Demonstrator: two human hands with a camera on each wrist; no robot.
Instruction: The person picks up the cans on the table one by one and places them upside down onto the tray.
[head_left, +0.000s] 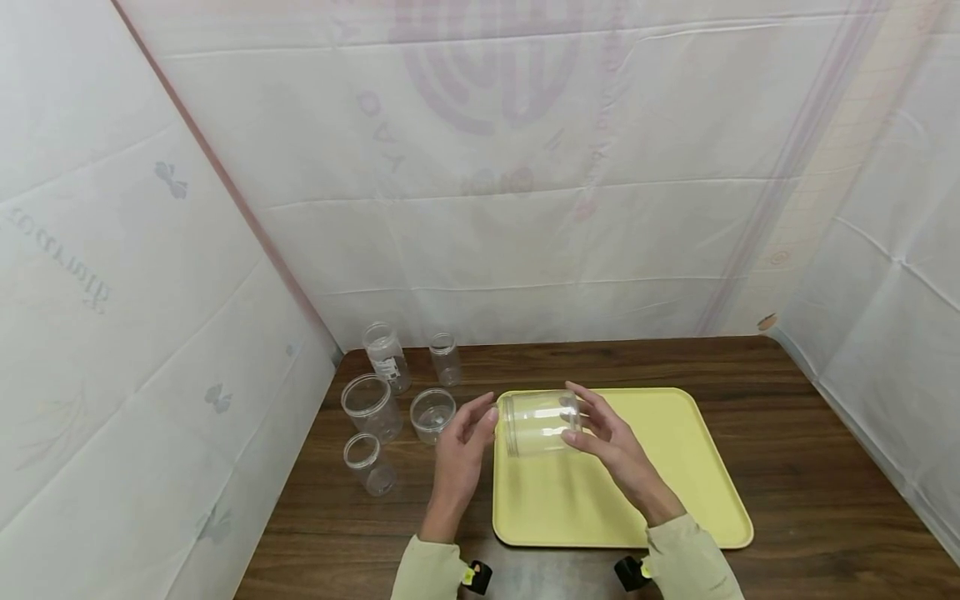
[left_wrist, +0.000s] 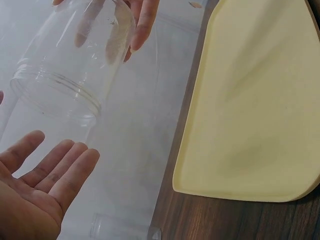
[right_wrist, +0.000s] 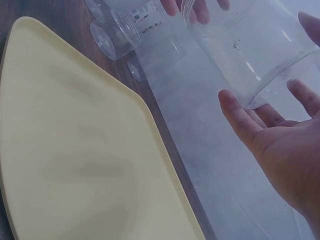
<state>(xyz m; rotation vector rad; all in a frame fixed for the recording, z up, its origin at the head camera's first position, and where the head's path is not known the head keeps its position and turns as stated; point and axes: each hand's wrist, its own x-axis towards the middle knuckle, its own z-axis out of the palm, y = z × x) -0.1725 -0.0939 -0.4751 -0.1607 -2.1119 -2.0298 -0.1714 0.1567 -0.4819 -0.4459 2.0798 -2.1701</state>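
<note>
A clear, wide jar (head_left: pixel 536 427) is held on its side above the yellow tray (head_left: pixel 675 475), its threaded mouth toward the left. My right hand (head_left: pixel 618 450) grips the jar's base end, thumb in front and fingers behind. At the mouth end my left hand (head_left: pixel 459 454) has its fingers loosely bent. In the left wrist view, a small gap shows between the left fingertips (left_wrist: pixel 90 155) and the jar's threaded rim. The right wrist view shows the right hand's fingers (right_wrist: pixel 235 107) under the base edge.
Left of the tray stand several clear jars: a tall one with a label (head_left: pixel 387 367), a slim one (head_left: pixel 446 362), a wide one (head_left: pixel 372 408), a low one (head_left: pixel 432 417) and a small one (head_left: pixel 370 467). White sheeting (head_left: pixel 480 242) rises behind the brown wooden table (head_left: pixel 795 433).
</note>
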